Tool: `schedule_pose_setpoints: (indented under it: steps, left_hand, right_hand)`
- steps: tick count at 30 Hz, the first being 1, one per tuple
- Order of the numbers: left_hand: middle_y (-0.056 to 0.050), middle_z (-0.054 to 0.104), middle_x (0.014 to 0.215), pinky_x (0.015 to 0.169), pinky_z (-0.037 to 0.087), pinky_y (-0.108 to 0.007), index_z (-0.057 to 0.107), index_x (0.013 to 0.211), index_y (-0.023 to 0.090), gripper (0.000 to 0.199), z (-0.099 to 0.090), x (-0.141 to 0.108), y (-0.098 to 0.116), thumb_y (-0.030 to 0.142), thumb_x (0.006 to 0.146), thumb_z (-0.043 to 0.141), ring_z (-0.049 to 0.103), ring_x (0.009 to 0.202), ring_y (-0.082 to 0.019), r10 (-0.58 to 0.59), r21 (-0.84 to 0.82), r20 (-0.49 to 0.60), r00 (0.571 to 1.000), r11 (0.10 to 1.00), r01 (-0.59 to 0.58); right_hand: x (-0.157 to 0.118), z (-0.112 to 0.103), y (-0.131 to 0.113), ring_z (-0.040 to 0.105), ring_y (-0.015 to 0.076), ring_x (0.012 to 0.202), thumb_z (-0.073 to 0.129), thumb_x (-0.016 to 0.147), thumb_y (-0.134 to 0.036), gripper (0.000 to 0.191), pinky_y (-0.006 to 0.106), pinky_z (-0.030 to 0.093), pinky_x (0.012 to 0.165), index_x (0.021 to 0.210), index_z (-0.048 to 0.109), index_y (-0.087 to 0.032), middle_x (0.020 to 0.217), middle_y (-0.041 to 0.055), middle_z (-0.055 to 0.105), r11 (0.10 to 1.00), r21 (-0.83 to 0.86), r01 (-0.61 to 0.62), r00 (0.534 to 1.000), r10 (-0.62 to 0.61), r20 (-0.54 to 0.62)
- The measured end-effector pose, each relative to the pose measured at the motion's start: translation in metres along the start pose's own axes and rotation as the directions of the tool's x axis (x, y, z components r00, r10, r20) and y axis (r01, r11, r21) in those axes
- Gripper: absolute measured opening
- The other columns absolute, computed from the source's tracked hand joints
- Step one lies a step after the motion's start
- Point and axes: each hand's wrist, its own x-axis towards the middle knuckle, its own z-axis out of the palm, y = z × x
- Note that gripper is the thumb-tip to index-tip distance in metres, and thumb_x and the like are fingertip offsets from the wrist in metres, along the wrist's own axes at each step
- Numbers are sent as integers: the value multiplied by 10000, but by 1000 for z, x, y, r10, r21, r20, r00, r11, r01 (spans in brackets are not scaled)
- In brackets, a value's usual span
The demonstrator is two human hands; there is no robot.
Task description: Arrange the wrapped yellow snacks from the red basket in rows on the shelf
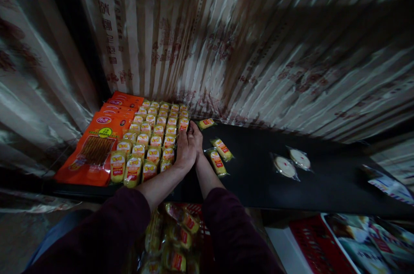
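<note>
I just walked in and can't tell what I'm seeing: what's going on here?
A person's left hand and right hand are close together at the right edge of the rows of yellow wrapped snacks on a black shelf. Orange packets lie left of the rows. Three loose yellow packs lie right of the hands, two round white packs farther right. More yellow snacks sit below.

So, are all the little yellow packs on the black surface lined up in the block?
No, three yellow packs lie loose on the black surface, apart from the block of rows.
</note>
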Motion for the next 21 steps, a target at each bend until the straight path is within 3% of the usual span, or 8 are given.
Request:
schedule_pose_setpoints:
  steps: [5, 8, 15, 21]
  left_hand:
    - [-98, 476, 1372, 1148, 134, -371, 375, 1369, 155, 490, -1, 2, 0, 197, 885, 309, 262, 1369, -196, 37, -11, -7, 999, 999, -37]
    - [-88, 495, 1355, 1148, 142, -371, 362, 1381, 167, 499, -1, 3, -1, 207, 887, 305, 271, 1365, -195, 60, -26, -6, 998, 998, -60]
    - [-130, 350, 1452, 1142, 153, -348, 353, 1379, 90, 508, -4, 3, 0, 233, 896, 286, 233, 1378, -218, -35, 16, 26, 999, 999, 35]
    - [-98, 393, 1433, 1147, 129, -327, 417, 1343, 126, 479, 1, 3, -2, 197, 886, 293, 211, 1386, -192, 14, 44, 5, 1000, 999, -14]
  right_hand:
    - [3, -1, -4, 614, 201, 884, 505, 716, -217, 538, 314, 453, 889, 1250, 504, -155, 785, 15, 670, 1000, -24, -2, 998, 3, 60]
    - [6, 0, -5, 625, 197, 855, 504, 717, -212, 506, 317, 458, 885, 1220, 535, -167, 742, 3, 667, 1000, -15, 8, 997, -7, 75]
    - [9, 3, 0, 626, 191, 902, 491, 716, -195, 451, 312, 463, 903, 1159, 579, -203, 822, 6, 684, 998, 35, 48, 997, -50, 64]
    - [3, 2, 1, 606, 176, 981, 486, 736, -218, 401, 314, 461, 913, 1128, 568, -210, 974, 19, 674, 997, 61, 40, 999, -41, 22]
